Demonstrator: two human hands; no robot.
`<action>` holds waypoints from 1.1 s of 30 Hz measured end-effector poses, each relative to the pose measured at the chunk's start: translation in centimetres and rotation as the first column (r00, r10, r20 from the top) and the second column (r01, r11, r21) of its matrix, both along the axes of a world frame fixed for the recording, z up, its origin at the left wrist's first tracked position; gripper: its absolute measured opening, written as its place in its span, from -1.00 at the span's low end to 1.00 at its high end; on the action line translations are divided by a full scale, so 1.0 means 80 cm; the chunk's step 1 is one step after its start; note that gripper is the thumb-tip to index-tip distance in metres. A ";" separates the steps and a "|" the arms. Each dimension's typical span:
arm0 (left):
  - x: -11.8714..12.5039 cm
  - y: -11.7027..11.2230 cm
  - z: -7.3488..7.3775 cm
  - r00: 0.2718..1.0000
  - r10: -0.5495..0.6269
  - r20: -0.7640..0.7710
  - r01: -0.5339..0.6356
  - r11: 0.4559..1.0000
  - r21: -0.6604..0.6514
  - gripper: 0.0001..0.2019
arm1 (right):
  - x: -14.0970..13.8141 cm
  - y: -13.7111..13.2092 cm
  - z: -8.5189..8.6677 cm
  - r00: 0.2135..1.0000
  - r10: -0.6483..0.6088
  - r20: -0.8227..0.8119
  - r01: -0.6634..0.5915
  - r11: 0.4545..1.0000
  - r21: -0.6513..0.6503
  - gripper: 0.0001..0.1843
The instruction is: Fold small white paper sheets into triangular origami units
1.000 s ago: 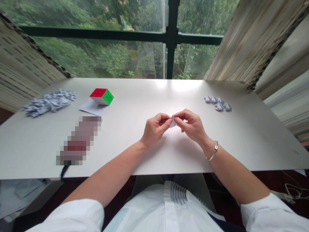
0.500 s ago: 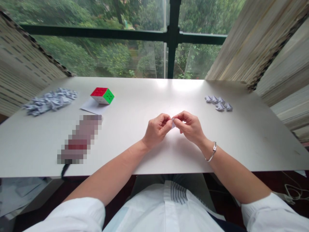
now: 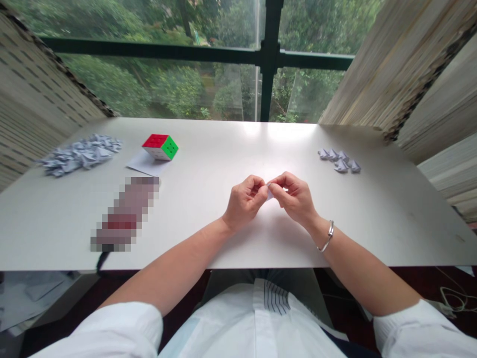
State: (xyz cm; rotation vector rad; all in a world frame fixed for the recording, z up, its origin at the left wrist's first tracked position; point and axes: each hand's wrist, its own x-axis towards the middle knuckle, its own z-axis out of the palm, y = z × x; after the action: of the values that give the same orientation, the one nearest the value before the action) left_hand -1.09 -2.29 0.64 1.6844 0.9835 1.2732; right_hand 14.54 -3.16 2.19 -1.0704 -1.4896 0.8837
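My left hand (image 3: 244, 201) and my right hand (image 3: 294, 196) meet over the middle of the white table (image 3: 208, 199). Both pinch one small folded piece of white paper (image 3: 269, 193) between thumbs and fingertips; most of it is hidden by the fingers. A silver bracelet (image 3: 328, 236) sits on my right wrist. Both forearms rest across the table's front edge.
A few folded paper pieces (image 3: 339, 160) lie at the right. A larger heap of folded paper pieces (image 3: 80, 154) lies at the far left. A colour cube (image 3: 160, 147) stands on a white sheet (image 3: 143, 164). A blurred-out object (image 3: 124, 214) lies left of centre. Cables (image 3: 452, 296) lie on the floor at the right.
My hands have closed in tighter on the small paper, so less of it shows. They stayed in the same spot; the view shifted slightly.
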 end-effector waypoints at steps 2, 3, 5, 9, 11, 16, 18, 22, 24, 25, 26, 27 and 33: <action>0.000 -0.001 0.000 1.000 0.003 0.010 -0.003 1.000 -0.007 -0.79 | 0.000 0.000 0.000 1.000 0.006 -0.013 -0.006 1.000 -0.003 -0.83; 0.001 -0.001 0.000 1.000 0.005 0.019 -0.005 1.000 -0.012 -0.79 | 0.000 0.000 0.000 1.000 0.010 -0.017 -0.010 1.000 -0.002 -0.83; 0.001 -0.001 -0.002 0.999 0.006 0.045 -0.005 1.000 -0.027 -0.78 | 0.001 0.000 -0.001 1.000 0.018 -0.017 -0.018 1.000 0.002 -0.81; 0.001 0.000 -0.006 0.995 0.006 0.095 -0.001 0.999 -0.055 -0.76 | 0.003 0.001 -0.001 0.999 0.034 -0.017 -0.034 0.999 0.005 -0.80; 0.002 0.000 -0.008 0.995 0.009 0.097 -0.004 0.999 -0.052 -0.76 | 0.003 0.001 -0.001 0.999 0.033 -0.032 -0.033 0.999 -0.002 -0.81; 0.001 -0.002 -0.003 0.999 0.007 0.040 -0.007 1.000 0.008 -0.80 | 0.002 0.001 -0.002 0.998 0.012 -0.057 -0.012 1.000 -0.001 -0.86; 0.000 -0.003 0.003 1.000 0.018 0.003 -0.018 0.999 0.044 -0.82 | 0.002 0.001 -0.003 0.999 0.015 -0.051 -0.014 1.000 0.017 -0.86; -0.003 -0.004 0.010 0.998 0.039 -0.058 -0.030 0.990 0.137 -0.81 | 0.003 0.000 -0.004 1.000 0.018 -0.004 -0.017 0.998 0.066 -0.85; -0.005 -0.003 0.010 0.993 0.064 -0.097 -0.044 0.979 0.199 -0.79 | 0.003 -0.001 -0.003 0.999 0.017 0.029 -0.020 0.995 0.096 -0.85; -0.005 -0.003 0.009 0.990 0.082 -0.119 -0.053 0.972 0.229 -0.79 | 0.003 -0.001 -0.003 0.999 0.017 0.044 -0.021 0.994 0.106 -0.85; -0.005 -0.003 0.008 0.985 0.098 -0.139 -0.061 0.965 0.254 -0.79 | 0.002 -0.001 -0.002 0.998 0.017 0.055 -0.023 0.994 0.111 -0.85; -0.006 -0.002 0.007 0.981 0.113 -0.156 -0.067 0.959 0.275 -0.79 | 0.002 -0.002 -0.001 0.998 0.019 0.062 -0.026 0.994 0.110 -0.85; -0.006 -0.002 0.004 0.959 0.181 -0.220 -0.097 0.934 0.344 -0.82 | 0.003 -0.004 0.004 0.998 0.065 0.017 -0.066 0.997 0.033 -0.82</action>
State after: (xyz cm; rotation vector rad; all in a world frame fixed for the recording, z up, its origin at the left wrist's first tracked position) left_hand -1.56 -2.45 0.96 2.1058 1.0989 1.4049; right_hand 14.80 -3.47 2.55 -1.0112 -1.5552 0.8942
